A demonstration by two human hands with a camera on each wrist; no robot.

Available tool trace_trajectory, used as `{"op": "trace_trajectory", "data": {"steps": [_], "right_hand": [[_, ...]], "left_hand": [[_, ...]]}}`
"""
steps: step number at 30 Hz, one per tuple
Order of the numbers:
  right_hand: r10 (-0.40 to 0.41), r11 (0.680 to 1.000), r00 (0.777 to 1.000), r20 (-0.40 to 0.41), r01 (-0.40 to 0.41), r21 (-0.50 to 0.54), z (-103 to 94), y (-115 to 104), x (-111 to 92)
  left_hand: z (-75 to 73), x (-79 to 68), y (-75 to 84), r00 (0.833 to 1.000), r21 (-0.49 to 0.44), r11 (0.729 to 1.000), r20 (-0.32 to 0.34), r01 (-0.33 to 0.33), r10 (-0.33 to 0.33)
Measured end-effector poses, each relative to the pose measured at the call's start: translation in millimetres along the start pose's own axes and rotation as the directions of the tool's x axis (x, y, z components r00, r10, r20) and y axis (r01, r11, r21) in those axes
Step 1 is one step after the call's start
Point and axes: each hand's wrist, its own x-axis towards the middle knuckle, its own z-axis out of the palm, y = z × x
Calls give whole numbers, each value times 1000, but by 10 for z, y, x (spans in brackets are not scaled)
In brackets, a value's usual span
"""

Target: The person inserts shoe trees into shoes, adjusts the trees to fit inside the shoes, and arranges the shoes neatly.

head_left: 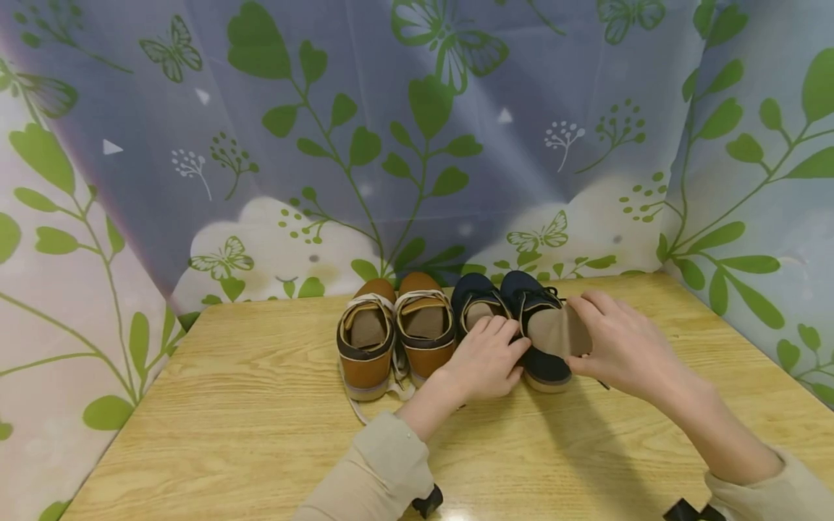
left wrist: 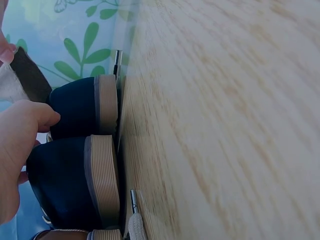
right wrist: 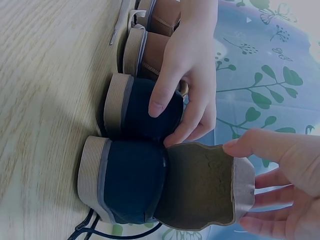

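Note:
A pair of navy lace-up shoes stands side by side, heels toward me: the left navy shoe [head_left: 470, 284] and the right navy shoe [head_left: 546, 367]. My right hand [head_left: 625, 347] pinches the heel end of a beige insole [right wrist: 197, 182], thumb on one face and fingers behind. The insole's other end is inside the right navy shoe, and its dark underside shows in the right wrist view. My left hand [head_left: 485, 358] lies over the left navy shoe's heel. One of its fingertips touches the right shoe's collar, with the thumb apart from it, lower on the heels.
A pair of brown shoes [head_left: 366, 373] with pale laces stands left of the navy pair, its lace [head_left: 357, 411] trailing on the wooden table [head_left: 260, 434]. A dark lace lies by the right navy shoe. Printed leaf-and-butterfly cloth [head_left: 365, 108] hangs behind and along both sides.

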Motion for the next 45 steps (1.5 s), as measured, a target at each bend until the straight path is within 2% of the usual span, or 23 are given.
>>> {"op": "trace_trajectory", "data": {"steps": [15, 23, 30, 37, 45], "right_hand": [[-3, 1000, 1000, -11, 3, 0, 51, 18, 17], [15, 1000, 1000, -5, -15, 4, 78, 27, 44], [38, 999, 999, 14, -38, 14, 122, 39, 69], [65, 998, 997, 45, -66, 21, 131, 42, 91], [56, 998, 997, 53, -58, 20, 150, 60, 113]], "left_hand": [[44, -11, -8, 999, 2, 1000, -35, -9, 9], [19, -5, -8, 999, 14, 1000, -31, -10, 11], [5, -9, -6, 1000, 20, 1000, -2, -9, 9], [24, -5, 3, 999, 50, 998, 4, -36, 36], [40, 5, 5, 999, 69, 997, 1, -43, 43]]}}
